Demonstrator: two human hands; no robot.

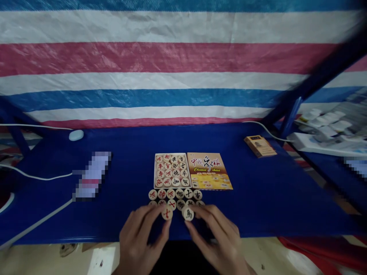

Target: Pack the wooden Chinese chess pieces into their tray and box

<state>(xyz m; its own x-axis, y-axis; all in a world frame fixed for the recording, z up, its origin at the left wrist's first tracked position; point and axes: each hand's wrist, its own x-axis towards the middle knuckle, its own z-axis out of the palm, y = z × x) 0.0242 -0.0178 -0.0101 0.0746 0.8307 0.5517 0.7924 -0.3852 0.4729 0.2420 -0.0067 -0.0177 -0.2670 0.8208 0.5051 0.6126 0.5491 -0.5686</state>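
Between thumb and fingers, my left hand (145, 233) pinches a round Chinese chess piece with a red character (167, 213). My right hand (216, 233) grips another piece with a black character (188, 214). Both are held near the table's front edge, side by side with a gap. Just beyond them, two rows of loose pieces (171, 194) lie on the blue table, red on the left and black on the right; my fingers partly cover the nearer row. Behind the rows sits an open box (155, 172) filled with pieces. Its printed lid (210, 172) lies against the right side.
A pixelated phone-like object (91, 175) with cables lies on the left. Farther back is a small white rounded case (76, 135). A cardboard pack (260, 146) lies at the back right, near a white power strip (315, 145). Striped sheeting (160, 57) hangs behind the table.
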